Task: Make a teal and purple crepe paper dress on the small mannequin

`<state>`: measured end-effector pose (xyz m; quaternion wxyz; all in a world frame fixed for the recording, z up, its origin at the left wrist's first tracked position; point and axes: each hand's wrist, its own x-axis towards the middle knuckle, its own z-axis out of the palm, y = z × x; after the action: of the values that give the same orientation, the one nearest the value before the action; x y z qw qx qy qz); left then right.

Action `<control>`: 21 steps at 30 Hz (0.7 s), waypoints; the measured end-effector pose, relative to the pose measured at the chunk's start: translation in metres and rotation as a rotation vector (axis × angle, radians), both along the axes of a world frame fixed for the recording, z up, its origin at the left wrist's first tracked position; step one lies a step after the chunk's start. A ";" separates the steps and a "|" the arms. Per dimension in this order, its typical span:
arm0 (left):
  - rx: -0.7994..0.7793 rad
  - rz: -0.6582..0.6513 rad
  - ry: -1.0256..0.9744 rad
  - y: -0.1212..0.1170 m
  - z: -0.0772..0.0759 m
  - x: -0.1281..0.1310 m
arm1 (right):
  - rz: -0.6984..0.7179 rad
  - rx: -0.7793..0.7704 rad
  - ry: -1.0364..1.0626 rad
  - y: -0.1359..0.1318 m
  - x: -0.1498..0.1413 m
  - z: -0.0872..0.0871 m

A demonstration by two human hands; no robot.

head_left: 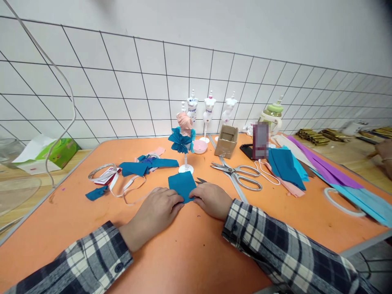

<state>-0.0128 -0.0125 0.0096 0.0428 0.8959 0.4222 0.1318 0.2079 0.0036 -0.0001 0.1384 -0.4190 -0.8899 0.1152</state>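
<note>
Ruffles of teal material (180, 141) already fan out on the small dress form (186, 168), below a peach wrap (185, 123), so that figure looks partly finished. Just near of its base, on the surface (167, 263), sits a separate teal piece (181, 183), mostly flat and unpleated, its shaping apparently still left. The left hand (161, 207) pinches its near edge; the right hand (212, 199) grips its right corner. Teal strips (133, 168) at left suggest some cutting is done; large scissors (234, 170) rest at right, unheld.
</note>
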 end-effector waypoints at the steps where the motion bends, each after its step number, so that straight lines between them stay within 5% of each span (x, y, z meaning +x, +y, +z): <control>1: 0.002 0.010 0.012 0.000 0.000 0.001 | -0.010 0.003 -0.011 0.000 0.000 0.000; 21: 0.021 0.025 0.005 -0.001 0.003 0.003 | -0.045 0.064 -0.111 -0.007 -0.004 0.006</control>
<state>-0.0094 -0.0139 0.0123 0.0306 0.8912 0.4322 0.1343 0.2041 -0.0030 0.0054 0.1047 -0.4400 -0.8899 0.0599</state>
